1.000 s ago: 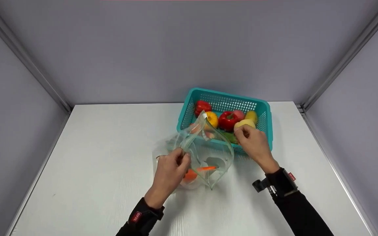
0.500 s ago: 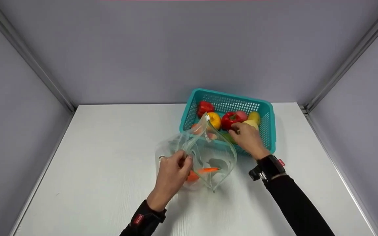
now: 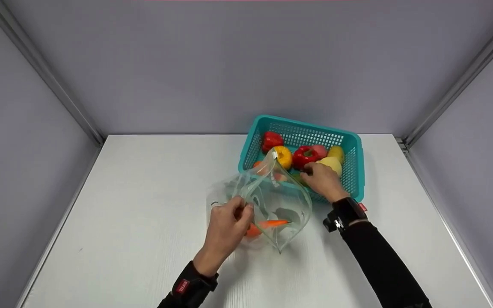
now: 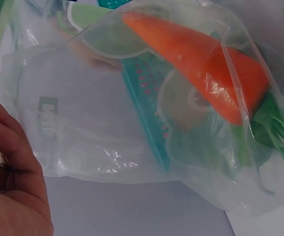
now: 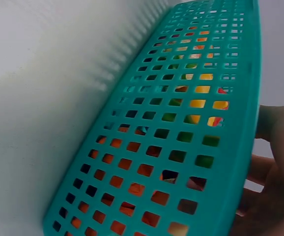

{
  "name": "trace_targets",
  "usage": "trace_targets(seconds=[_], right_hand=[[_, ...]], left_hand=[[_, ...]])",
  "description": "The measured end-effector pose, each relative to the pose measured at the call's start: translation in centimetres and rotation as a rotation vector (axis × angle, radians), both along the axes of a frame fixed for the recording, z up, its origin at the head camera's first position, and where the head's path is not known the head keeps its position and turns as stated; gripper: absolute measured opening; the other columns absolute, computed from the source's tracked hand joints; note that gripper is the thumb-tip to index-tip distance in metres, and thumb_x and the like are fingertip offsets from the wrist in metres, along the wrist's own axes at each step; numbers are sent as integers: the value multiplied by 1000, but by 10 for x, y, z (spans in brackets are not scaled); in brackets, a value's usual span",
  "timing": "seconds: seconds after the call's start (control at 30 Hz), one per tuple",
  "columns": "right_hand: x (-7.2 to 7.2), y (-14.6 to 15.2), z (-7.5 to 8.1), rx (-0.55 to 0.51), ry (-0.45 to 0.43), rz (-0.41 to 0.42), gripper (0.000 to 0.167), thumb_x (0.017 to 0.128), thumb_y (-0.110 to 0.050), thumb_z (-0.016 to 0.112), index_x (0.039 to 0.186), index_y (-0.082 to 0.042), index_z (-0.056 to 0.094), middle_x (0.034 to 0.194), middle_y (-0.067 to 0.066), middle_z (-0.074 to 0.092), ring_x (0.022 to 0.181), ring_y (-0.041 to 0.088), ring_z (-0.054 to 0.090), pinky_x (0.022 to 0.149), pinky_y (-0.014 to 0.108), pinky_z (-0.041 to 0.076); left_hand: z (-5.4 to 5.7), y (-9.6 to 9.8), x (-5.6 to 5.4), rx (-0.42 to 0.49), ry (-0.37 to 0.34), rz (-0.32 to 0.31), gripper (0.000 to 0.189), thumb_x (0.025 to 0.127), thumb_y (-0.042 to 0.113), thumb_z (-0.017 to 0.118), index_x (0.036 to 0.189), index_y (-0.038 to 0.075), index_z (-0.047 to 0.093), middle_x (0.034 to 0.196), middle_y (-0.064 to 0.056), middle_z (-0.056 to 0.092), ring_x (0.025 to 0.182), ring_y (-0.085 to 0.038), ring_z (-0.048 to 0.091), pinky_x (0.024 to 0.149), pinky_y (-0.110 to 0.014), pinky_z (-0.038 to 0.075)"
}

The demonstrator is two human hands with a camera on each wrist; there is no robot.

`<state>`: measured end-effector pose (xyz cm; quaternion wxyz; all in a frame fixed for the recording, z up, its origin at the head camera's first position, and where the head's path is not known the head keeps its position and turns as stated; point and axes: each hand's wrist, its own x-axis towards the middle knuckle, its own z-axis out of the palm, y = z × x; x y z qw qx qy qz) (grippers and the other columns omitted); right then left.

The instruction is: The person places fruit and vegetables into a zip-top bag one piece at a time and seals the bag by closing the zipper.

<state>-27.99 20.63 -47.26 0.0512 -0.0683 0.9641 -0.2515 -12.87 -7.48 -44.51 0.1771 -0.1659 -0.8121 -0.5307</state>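
Note:
My left hand (image 3: 227, 222) pinches the edge of a clear zip bag (image 3: 289, 201) whose mouth gapes to the right. Through its plastic shows an orange carrot (image 4: 201, 69) with green leafy tops. My right hand (image 3: 324, 179) reaches over the near rim of a turquoise basket (image 3: 361, 167). Its fingers are bent down beside a green vegetable (image 3: 298, 178), partly covered by the hand and the bag. The right wrist view has the basket wall in front of the fingertips, so any grip is hidden.
Inside the basket lie a red bell pepper (image 3: 304, 157), another red pepper (image 3: 272, 141), a yellow pepper (image 3: 283, 157), a pale yellow fruit (image 3: 332, 165), a pink round fruit (image 3: 320, 150) and a yellow-green fruit (image 3: 336, 154). Grey walls (image 3: 246, 64) enclose the white table (image 3: 144, 205).
My right hand has moved left and down from above the pale yellow fruit to the green vegetable. My left hand keeps its pinch on the bag. The whole head view has shifted slightly.

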Motion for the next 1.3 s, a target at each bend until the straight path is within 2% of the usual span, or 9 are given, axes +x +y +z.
trace_targets(seconds=[0.3,0.57,0.73,0.8,0.93,1.07,1.2,1.3], right_hand=[[-5,0,-6,3,-66,-16,43,103,-28,63,135,1,64,132,21,66,112,37,62,101,55,49],[-4,3,-7,-25,-113,-14,49,102,-28,66,137,6,61,132,25,65,112,38,63,98,54,51],[-4,4,-5,-44,-110,-17,42,102,-25,67,128,6,67,125,24,68,103,35,65,92,50,54],[-4,5,-5,-50,-94,-22,33,101,-21,66,120,6,71,117,22,71,95,33,64,85,46,55],[-2,9,-6,-57,7,-55,24,99,-13,64,110,5,75,107,19,73,87,31,63,81,44,54],[4,13,-2,-75,133,-102,25,98,-11,63,113,5,75,112,21,74,92,34,66,84,48,54],[12,17,7,-130,209,-144,26,99,-12,64,117,3,75,113,20,74,86,32,65,73,42,53],[20,21,14,-173,244,-162,27,100,-14,63,119,1,74,112,19,73,85,30,64,71,39,50]], left_hand=[[-1,0,2,-14,-2,16,25,98,5,63,77,13,55,56,9,54,48,1,50,45,-21,39],[0,0,2,-12,-5,15,25,98,5,63,76,12,56,55,9,55,47,1,51,45,-21,40],[1,0,2,-10,-1,23,26,98,4,64,75,12,56,55,9,55,47,1,50,44,-19,39],[1,0,2,-10,2,27,25,98,5,64,75,13,57,55,9,55,47,1,51,44,-19,39],[1,1,2,-4,3,23,25,98,4,64,76,13,57,55,9,56,47,0,51,45,-19,40],[1,1,1,3,3,19,25,99,4,63,76,12,57,55,9,55,47,0,51,45,-19,40],[1,2,-1,-1,20,25,25,98,3,62,75,12,57,55,8,55,46,0,52,44,-19,40],[0,3,-2,-2,25,31,25,98,3,62,76,12,56,55,8,55,47,0,51,43,-19,40]])
